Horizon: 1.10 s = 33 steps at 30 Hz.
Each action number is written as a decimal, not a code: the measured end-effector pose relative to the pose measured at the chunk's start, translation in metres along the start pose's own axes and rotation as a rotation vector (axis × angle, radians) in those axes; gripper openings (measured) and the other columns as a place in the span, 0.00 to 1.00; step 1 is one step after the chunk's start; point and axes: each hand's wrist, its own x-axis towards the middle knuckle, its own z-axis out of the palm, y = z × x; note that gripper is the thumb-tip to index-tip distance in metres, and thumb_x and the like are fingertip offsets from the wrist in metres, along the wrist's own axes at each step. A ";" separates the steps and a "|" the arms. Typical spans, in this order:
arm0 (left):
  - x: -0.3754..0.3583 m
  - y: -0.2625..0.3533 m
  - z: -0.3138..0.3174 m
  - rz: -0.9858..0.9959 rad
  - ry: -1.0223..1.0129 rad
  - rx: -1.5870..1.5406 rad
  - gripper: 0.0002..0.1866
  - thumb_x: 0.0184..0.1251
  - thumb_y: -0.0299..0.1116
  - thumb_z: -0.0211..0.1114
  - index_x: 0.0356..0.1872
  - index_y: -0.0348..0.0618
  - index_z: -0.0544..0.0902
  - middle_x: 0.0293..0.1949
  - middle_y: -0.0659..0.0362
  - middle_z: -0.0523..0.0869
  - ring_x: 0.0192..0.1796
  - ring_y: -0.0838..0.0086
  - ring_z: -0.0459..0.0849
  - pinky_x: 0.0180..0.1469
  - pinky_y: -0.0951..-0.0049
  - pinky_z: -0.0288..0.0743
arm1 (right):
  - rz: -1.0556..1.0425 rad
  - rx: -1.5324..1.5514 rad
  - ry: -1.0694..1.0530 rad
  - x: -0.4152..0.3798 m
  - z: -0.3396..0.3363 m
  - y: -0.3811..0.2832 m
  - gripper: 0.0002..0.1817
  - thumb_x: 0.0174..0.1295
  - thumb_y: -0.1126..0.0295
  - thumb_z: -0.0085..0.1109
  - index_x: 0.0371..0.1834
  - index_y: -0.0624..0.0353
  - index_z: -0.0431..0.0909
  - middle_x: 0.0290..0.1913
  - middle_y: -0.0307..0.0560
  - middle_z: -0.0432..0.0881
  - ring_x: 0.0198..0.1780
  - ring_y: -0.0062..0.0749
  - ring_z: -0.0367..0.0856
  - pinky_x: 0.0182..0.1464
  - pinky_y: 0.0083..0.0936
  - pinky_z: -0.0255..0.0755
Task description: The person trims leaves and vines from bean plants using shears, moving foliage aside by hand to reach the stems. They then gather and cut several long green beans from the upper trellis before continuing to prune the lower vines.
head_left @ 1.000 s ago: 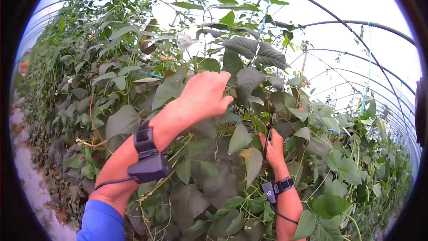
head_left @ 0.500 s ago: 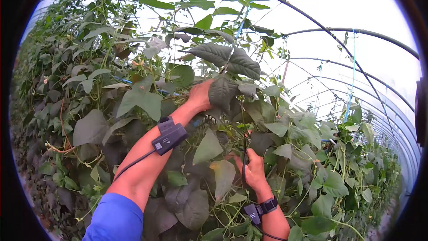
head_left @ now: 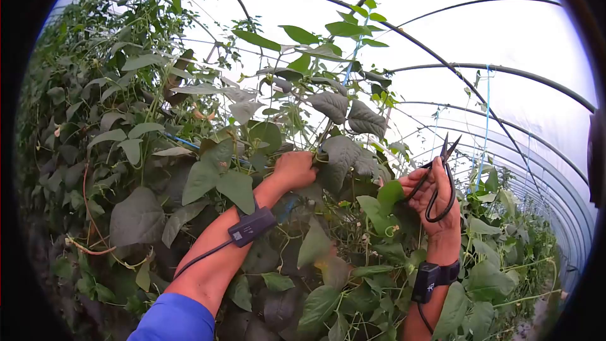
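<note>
My left hand (head_left: 295, 170) reaches into the climbing bean-like vine, its fingers curled closed beside a cluster of broad dark leaves (head_left: 341, 155). Those leaves hide the fingertips, so what they hold does not show. Out to the right, my right hand (head_left: 440, 202) is raised in front of the foliage and closed on a pair of scissors (head_left: 431, 205) with large black loop handles. The blades point up and stand slightly apart, touching no plant. A rounded green leaf (head_left: 389, 194) is close to the left of this hand.
Dense vines (head_left: 95, 126) fill the left side, and more foliage (head_left: 499, 278) runs along the right. Light blue strings (head_left: 485, 126) hang from above. Dark curved hoops (head_left: 499, 66) carry the translucent tunnel cover. Small black devices with cables are strapped to both forearms.
My right hand has risen up and to the right, out of the leaves, bringing the scissors into plain sight. My left hand stays among the stems and appears lower as the view shifts.
</note>
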 end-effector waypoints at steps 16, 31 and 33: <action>-0.008 0.003 -0.002 0.050 0.000 0.010 0.15 0.56 0.40 0.63 0.38 0.39 0.80 0.40 0.45 0.84 0.46 0.48 0.83 0.50 0.50 0.74 | 0.053 -1.951 0.325 0.078 -0.018 -0.023 0.19 0.51 0.64 0.57 0.44 0.61 0.83 0.50 0.60 0.79 0.53 0.51 0.79 0.55 0.48 0.69; -0.009 0.002 0.004 0.057 0.041 0.010 0.13 0.56 0.37 0.60 0.38 0.40 0.79 0.40 0.45 0.84 0.46 0.48 0.82 0.50 0.50 0.74 | -0.273 -1.937 0.357 0.113 -0.036 0.020 0.14 0.51 0.60 0.62 0.33 0.57 0.86 0.34 0.54 0.85 0.37 0.50 0.85 0.38 0.41 0.76; -0.010 0.001 0.006 0.071 0.048 -0.015 0.12 0.56 0.36 0.58 0.37 0.39 0.78 0.41 0.44 0.83 0.47 0.46 0.81 0.50 0.49 0.73 | -0.376 -1.414 0.729 0.108 -0.043 0.027 0.18 0.55 0.55 0.63 0.26 0.62 0.85 0.27 0.57 0.83 0.31 0.51 0.84 0.34 0.42 0.75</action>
